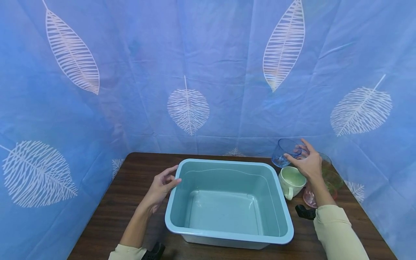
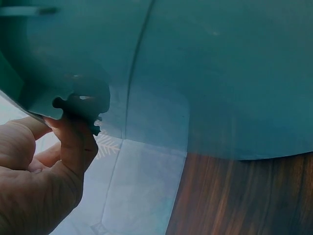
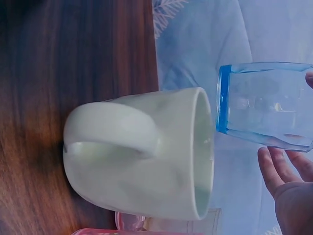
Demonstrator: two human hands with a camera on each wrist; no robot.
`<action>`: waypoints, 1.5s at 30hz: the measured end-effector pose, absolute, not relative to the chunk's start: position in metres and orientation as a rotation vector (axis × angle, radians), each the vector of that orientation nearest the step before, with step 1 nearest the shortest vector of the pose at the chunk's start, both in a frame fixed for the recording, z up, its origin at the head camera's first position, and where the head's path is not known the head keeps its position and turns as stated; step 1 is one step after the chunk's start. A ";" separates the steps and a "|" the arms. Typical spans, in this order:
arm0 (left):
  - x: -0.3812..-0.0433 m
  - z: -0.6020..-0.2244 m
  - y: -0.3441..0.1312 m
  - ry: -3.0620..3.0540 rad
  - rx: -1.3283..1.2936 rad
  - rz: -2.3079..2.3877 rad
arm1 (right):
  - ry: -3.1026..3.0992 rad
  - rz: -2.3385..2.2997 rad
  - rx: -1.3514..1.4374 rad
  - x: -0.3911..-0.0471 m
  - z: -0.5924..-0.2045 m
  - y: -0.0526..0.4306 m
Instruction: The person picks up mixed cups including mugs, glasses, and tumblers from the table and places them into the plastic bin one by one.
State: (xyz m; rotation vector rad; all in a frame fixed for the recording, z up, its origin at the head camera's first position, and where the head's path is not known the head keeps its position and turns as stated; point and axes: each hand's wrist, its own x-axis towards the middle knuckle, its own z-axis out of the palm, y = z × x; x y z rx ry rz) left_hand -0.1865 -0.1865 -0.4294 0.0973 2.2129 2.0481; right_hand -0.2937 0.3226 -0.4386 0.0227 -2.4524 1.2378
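Observation:
At the left corner of a light blue plastic basin [image 1: 227,236], my left hand [image 1: 162,184] grips the rim, thumb on top and fingers curled under it. The left wrist view shows those fingers against the underside of the basin's lip. My right hand [image 1: 307,162] holds a transparent blue drinking glass [image 3: 264,105] between thumb and fingers near its mouth. That glass is upright and raised, its base about level with the rim of a pale green mug [image 3: 137,152]. The mug stands upright beside the basin, handle towards me.
Right of the mug, partly behind my right wrist, stand a pink glass [image 1: 310,199], a yellow-green glass [image 1: 335,178] and a clear glass [image 1: 326,159]. Everything is on a dark wooden table [image 1: 107,213]. A blue cloth [image 1: 221,108] with white leaves hangs behind it.

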 end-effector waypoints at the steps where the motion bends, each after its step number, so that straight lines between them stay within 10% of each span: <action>1: -0.186 -0.429 -0.186 2.214 0.095 2.046 | -2.436 1.251 0.024 -0.293 -0.438 0.323; 45: -0.184 -0.430 -0.184 2.220 0.084 2.060 | -1.436 2.335 0.271 -0.263 -0.433 0.306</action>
